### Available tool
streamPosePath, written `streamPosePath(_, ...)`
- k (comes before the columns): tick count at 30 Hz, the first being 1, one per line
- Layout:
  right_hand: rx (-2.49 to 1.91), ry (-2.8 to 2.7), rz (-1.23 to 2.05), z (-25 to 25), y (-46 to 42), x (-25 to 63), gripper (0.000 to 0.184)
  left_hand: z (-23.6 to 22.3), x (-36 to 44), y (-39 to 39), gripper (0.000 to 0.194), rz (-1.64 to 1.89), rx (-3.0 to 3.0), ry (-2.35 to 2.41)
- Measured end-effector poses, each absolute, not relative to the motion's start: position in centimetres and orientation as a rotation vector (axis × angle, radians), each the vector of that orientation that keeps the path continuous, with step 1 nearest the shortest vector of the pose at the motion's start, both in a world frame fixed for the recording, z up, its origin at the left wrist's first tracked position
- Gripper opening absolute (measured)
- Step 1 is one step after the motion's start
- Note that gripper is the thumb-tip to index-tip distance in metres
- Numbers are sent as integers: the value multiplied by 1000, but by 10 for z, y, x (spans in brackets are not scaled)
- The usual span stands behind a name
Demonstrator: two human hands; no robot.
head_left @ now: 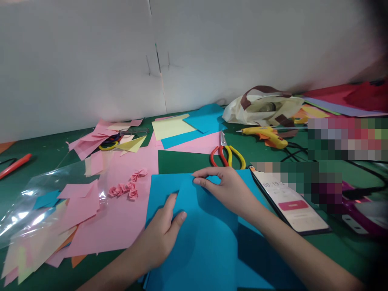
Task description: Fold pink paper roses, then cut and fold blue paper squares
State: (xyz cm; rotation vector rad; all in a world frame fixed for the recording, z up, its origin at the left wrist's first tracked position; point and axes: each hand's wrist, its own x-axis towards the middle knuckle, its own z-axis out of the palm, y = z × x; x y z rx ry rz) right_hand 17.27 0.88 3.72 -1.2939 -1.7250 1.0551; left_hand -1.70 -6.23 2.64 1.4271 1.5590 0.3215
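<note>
A sheet of blue paper (201,242), curved and partly lifted, lies between my hands over another blue sheet (257,258). My right hand (228,188) pinches the lifted sheet's far edge between thumb and forefinger. At its left edge is my left hand (162,234), thumb on the near side and fingers partly hidden behind the paper. Just beyond my right hand rest scissors (228,155) with red and yellow handles. Several small pink paper roses (129,186) sit to the left on a large pink sheet (121,226).
A clear plastic bag (75,178) and paper scraps (80,202) cover the left side. On the right are a phone (289,202) showing a timer, a yellow glue gun (266,135) with a black cord, and a cream bag (257,107). A white wall (106,60) stands behind the green table.
</note>
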Motion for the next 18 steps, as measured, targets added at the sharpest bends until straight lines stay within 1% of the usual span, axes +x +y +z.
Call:
streamPosePath(5,-1241,-1737,1029,38,9,173,17,24,-18,-63,69,342,1460,1538)
streamPosePath(11,-1199,-1690,1112,35,10,172,19,22,-17,-63,68,340,1502,1535)
streamPosePath(18,-1195,-1653,1001,31,14,175,18,20,-21,-58,81,321,1439,1503)
